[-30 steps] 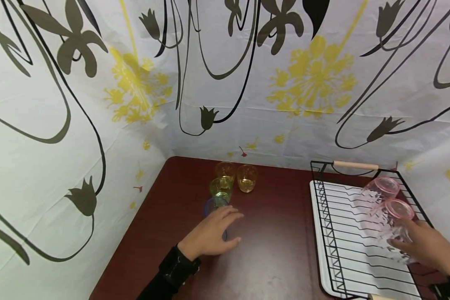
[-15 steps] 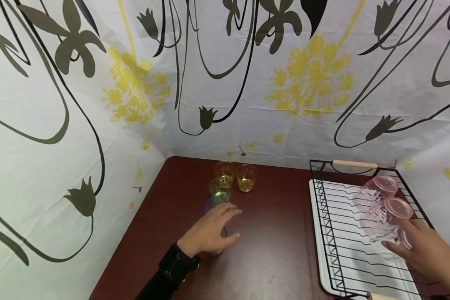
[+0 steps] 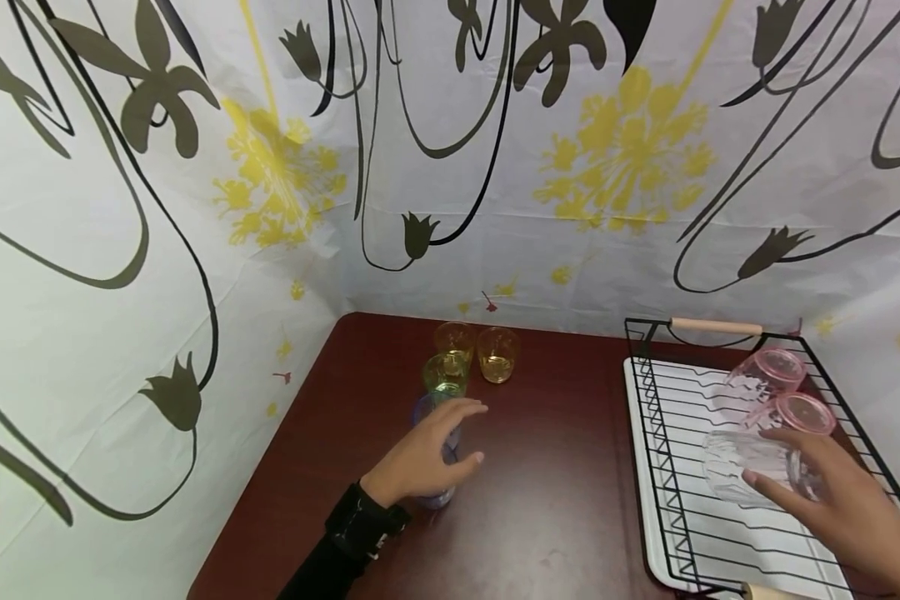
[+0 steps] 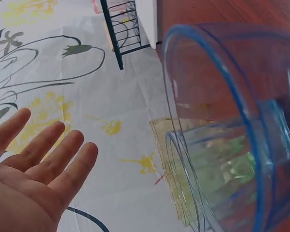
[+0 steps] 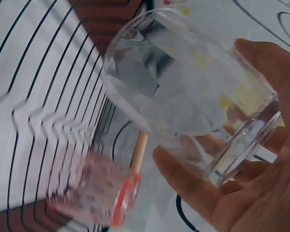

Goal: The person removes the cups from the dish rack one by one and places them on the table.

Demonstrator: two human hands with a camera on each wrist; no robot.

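My right hand grips a clear drinking glass by its base end, thumb and fingers curled round it. The glass lies tilted sideways over the wire dish rack, mouth pointing left. In the right wrist view the same clear glass shows nothing of a drink inside. My left hand is held open, fingers loosely bent, over bluish glassware on the table and partly hides it. In the left wrist view a blue-rimmed glass stands beside the left hand, apart from the fingers.
A green glass and two yellow glasses stand behind the left hand on the dark red table. Two pink glasses lie in the rack's far right part, over a white tray. Patterned cloth hangs behind.
My right hand has lifted the clear glass from near the pink glasses and brought it left over the rack. The left hand has stayed nearly in place.
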